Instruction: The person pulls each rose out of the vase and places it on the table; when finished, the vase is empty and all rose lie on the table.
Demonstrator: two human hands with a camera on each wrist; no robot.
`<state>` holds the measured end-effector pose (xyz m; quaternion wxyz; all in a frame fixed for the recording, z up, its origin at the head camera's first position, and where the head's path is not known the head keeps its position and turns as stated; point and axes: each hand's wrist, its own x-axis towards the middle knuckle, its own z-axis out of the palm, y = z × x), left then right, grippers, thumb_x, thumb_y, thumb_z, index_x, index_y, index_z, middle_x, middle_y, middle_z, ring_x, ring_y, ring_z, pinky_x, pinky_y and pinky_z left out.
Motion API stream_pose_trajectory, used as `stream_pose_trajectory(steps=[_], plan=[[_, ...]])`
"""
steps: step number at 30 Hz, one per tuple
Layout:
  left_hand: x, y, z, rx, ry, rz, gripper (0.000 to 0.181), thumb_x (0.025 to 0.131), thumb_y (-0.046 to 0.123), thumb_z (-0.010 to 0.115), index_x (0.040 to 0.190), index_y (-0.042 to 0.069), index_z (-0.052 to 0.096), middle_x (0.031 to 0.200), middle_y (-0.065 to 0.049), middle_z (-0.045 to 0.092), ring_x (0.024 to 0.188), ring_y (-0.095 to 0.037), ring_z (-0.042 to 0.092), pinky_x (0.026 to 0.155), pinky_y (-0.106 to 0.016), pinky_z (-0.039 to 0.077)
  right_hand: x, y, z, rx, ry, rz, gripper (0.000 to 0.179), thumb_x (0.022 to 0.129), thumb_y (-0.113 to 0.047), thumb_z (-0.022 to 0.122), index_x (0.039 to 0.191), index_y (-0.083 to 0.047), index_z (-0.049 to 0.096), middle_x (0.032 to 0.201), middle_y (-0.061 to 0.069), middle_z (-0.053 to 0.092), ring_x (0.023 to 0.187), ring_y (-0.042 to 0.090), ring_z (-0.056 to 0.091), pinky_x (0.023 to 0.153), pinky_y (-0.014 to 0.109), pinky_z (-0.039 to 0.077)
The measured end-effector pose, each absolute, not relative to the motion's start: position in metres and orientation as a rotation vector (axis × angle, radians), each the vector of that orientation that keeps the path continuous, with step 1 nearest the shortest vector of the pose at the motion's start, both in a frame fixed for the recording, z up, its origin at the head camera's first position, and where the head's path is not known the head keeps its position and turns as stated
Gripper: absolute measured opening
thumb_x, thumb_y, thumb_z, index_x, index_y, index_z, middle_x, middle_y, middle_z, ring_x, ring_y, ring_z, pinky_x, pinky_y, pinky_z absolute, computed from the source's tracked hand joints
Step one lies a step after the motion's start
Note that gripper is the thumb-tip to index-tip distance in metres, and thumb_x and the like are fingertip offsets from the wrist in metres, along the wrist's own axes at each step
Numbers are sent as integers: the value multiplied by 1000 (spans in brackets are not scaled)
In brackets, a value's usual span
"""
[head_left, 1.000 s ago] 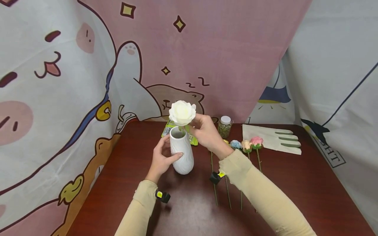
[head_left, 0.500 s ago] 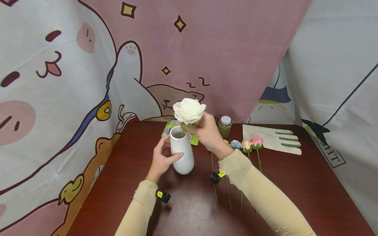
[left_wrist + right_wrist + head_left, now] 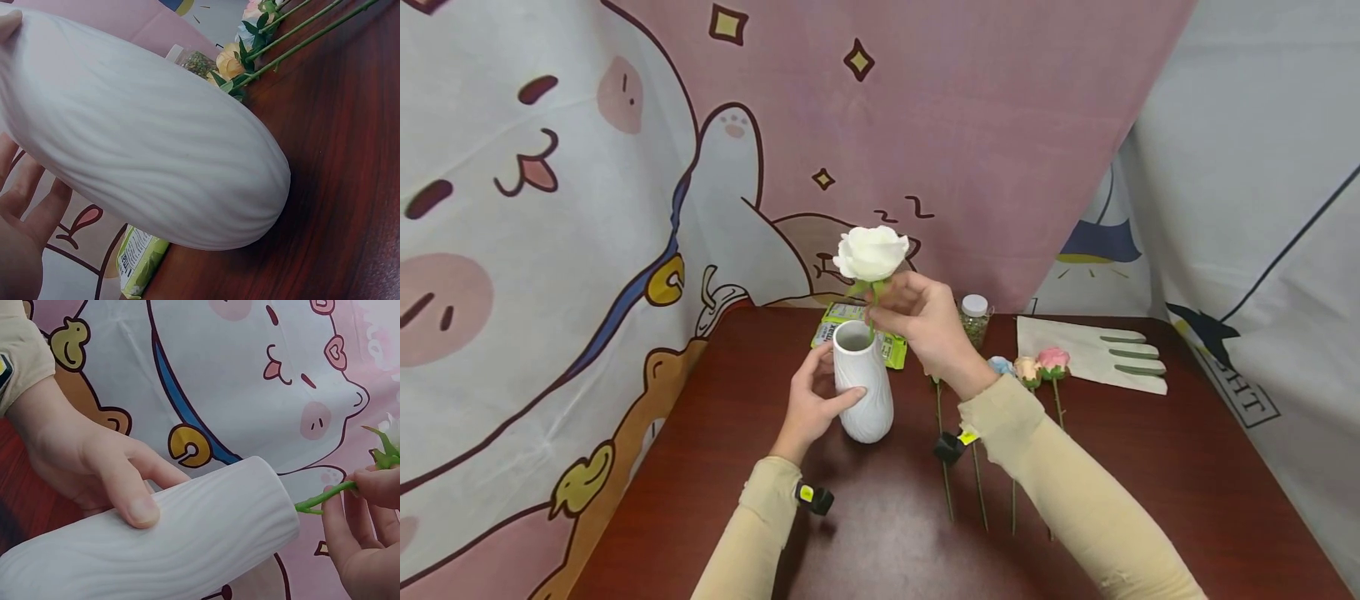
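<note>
My left hand (image 3: 808, 404) grips a white ribbed vase (image 3: 865, 396) around its side, thumb in front and fingers behind. The vase leans slightly over the dark red table. Above its mouth, my right hand (image 3: 928, 329) pinches the green stem of a white artificial rose (image 3: 871, 252). In the right wrist view the stem (image 3: 325, 497) runs down into the vase's opening, its lower end hidden inside. The rose's head stands well above the rim, with green leaves beneath it. The left wrist view is mostly filled by the vase body (image 3: 156, 137).
Right of the vase lie several long-stemmed artificial flowers, among them a pink one (image 3: 1053, 360), a peach one (image 3: 1027, 371) and a yellow one (image 3: 230, 62). Farther back are a lidded jar (image 3: 974, 321), a white glove (image 3: 1075, 350) and green packets (image 3: 895, 350) behind the vase.
The white rose dipped right, then rose higher above the vase, so more stem shows. My right hand moved up slightly with it. My left hand and the vase stayed put.
</note>
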<state>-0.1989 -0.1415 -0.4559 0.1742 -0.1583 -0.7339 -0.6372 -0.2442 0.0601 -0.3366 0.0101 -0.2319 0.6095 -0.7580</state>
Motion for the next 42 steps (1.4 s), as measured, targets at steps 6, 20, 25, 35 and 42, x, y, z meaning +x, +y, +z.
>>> stream_pose_trajectory(steps=[6,20,25,35,42], plan=[[-199,-141,-454,-453,-2079,-1805,73,76,-7,85,143,0,57,112,-22,69,103,-22,66,94,-38,56,-247,63,-332,-771,1898,-2409,27,86,18,74,100,-6,70,101,8,78,91,19,74,82,33,62],[-218,-147,-485,-451,-2075,-1790,79,75,-7,88,146,6,57,114,-19,68,105,-22,66,95,-37,56,-253,76,-314,-825,1836,-2593,27,87,21,70,103,-1,74,95,5,78,90,20,75,79,32,62],[-218,-149,-486,-483,-2053,-1795,76,76,-2,89,145,11,59,112,-14,69,104,-21,67,93,-35,57,-255,82,-305,-849,1762,-2685,36,86,25,67,100,-7,77,95,4,77,89,19,74,78,31,62],[-216,-149,-486,-480,-2074,-1772,75,77,1,89,144,13,59,113,-14,70,105,-24,67,94,-37,57,-261,103,-290,-842,1615,-2862,40,87,27,65,101,-8,79,97,8,77,85,21,74,80,33,63],[-215,-149,-486,-452,-2087,-1769,77,76,-4,89,145,10,58,114,-15,70,105,-20,66,94,-34,56,-265,126,-284,-831,1513,-2945,34,88,27,64,103,-1,78,97,11,76,84,22,74,78,34,64]])
